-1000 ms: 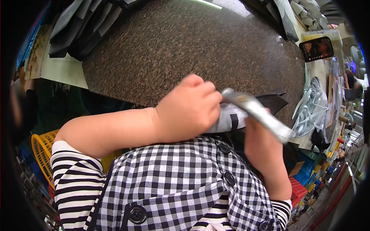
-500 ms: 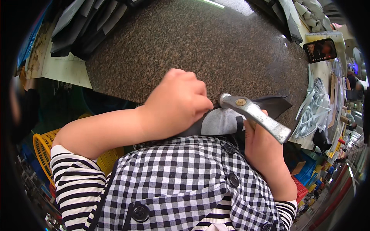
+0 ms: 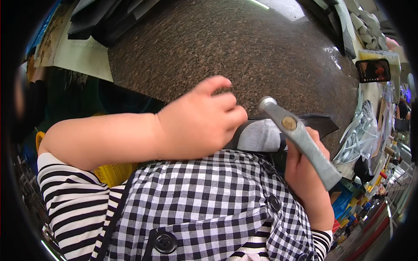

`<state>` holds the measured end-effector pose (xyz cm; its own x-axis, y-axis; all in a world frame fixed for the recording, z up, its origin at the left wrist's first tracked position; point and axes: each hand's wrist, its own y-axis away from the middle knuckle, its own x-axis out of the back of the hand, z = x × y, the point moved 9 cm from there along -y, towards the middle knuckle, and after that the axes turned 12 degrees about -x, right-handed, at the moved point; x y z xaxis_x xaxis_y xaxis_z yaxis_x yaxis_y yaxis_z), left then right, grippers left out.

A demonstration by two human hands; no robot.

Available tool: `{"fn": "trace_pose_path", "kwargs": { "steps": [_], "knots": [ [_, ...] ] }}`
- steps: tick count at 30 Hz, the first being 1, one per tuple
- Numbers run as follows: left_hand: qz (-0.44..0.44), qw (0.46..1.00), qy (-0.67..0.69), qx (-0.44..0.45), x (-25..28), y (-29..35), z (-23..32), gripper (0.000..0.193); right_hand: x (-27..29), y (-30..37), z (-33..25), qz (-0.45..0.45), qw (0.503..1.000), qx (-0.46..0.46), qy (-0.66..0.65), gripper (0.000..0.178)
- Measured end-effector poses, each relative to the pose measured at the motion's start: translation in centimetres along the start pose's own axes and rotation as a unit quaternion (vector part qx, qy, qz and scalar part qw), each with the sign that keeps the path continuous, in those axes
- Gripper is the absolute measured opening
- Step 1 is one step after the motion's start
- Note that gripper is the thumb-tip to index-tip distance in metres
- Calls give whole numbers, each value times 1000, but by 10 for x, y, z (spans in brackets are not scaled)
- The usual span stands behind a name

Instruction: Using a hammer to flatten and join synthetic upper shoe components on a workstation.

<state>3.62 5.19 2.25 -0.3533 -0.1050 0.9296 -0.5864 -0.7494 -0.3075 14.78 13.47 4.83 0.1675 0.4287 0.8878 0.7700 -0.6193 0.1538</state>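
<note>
a: bench log. what is new with you, against half a second ago?
b: your left hand (image 3: 196, 124) looks looser. fingers more parted, half curled, one lifted apart from the rest. whether you pinch anything underneath, cannot tell; the palm side is hidden.
a: and your right hand (image 3: 307, 165)?
b: closed round the handle of the hammer (image 3: 302, 138), most of that handle hidden below the head. the metal head shows larger now, so you have probably raised it.
a: where is your workpiece?
b: the black piece (image 3: 326, 123) lies along the near edge of the stone table (image 3: 244, 52), between your hands, about where it was. its grey patch (image 3: 260, 136) faces up, the right end of it now behind your hammer. a dark tip runs out beyond, to your right.
a: what does that mean for the work?
b: my reading: you are between taps, with the patch not being struck at this moment. if your left fingers are slack, the piece could slide. whether they touch it, cannot tell; they are at least just beside its left part.
</note>
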Motion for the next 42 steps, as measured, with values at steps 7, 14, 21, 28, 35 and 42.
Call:
{"fn": "trace_pose_path", "kwargs": {
  "steps": [7, 14, 21, 28, 35, 42],
  "knots": [
    [43, 997, 56, -17, 9, 10, -9, 26, -1, -16, -15, -28, 999, 47, 5, 11],
    [45, 995, 72, -61, -2, -10, -20, 29, 3, -9, 2, -12, 999, 16, 38, 16],
    [38, 988, 142, -47, -9, -41, -44, 23, 8, 7, 25, 24, 997, -53, 50, 16],
    [6, 993, 67, -97, -8, -36, -28, 22, 18, -5, 19, 52, 998, -25, 35, 17],
    [14, 998, 32, -44, -6, -35, -21, 19, 8, -16, 19, -11, 999, -31, 34, 18],
    [147, 974, 109, 136, -4, -8, -57, 21, 1, -16, 13, -6, 999, -29, 35, 16]
  ]
}}
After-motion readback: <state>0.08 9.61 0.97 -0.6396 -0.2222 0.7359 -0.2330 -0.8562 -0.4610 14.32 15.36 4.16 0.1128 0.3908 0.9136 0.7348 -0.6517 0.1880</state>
